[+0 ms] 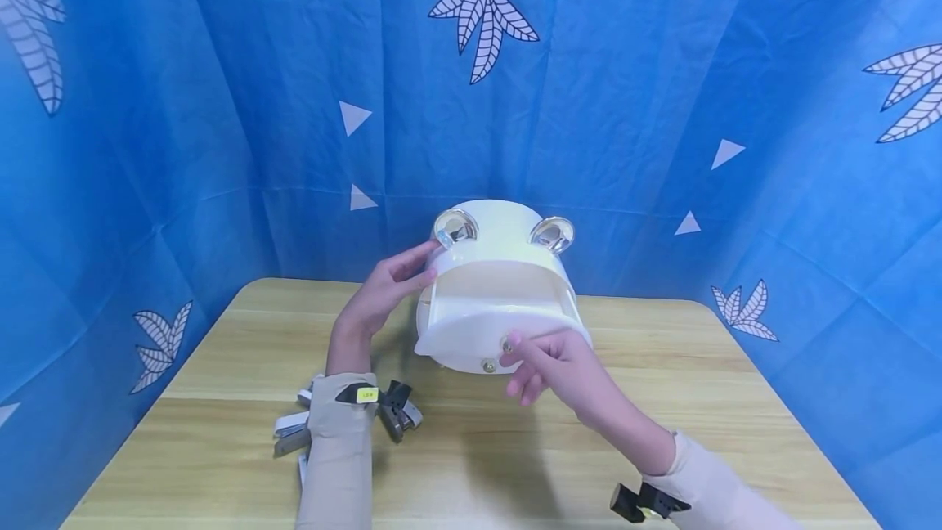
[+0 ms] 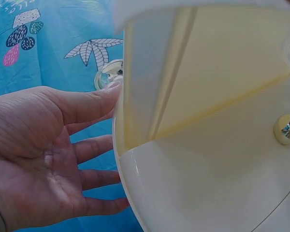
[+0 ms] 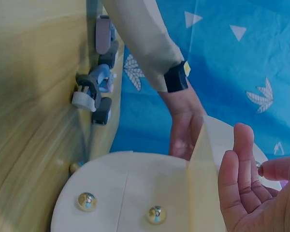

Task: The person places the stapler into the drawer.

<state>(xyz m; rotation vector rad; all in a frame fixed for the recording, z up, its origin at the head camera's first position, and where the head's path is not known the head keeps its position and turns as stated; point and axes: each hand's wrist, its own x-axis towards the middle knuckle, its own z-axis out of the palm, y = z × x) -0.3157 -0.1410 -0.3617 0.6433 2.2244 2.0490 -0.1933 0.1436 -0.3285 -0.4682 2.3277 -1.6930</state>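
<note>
A white rounded drawer box (image 1: 495,227) with two shiny ear-shaped pieces on top sits at the back of the table. Its upper drawer (image 1: 471,336) is pulled out toward me, with yellowish walls in the left wrist view. My right hand (image 1: 557,366) pinches that drawer's round gold knob (image 3: 259,169) between thumb and finger. Against the box's left side rests my left hand (image 2: 48,154), its fingers extended and fingertips on the white wall. Lower on the front, two more gold knobs show in the right wrist view, including one knob (image 3: 87,201) near the tabletop.
Several grey and white stapler-like items lie on the wooden table (image 1: 684,399) left of the box, one dark stapler (image 1: 400,417) beside my left wrist. A blue patterned curtain (image 1: 471,129) closes off the back and both sides.
</note>
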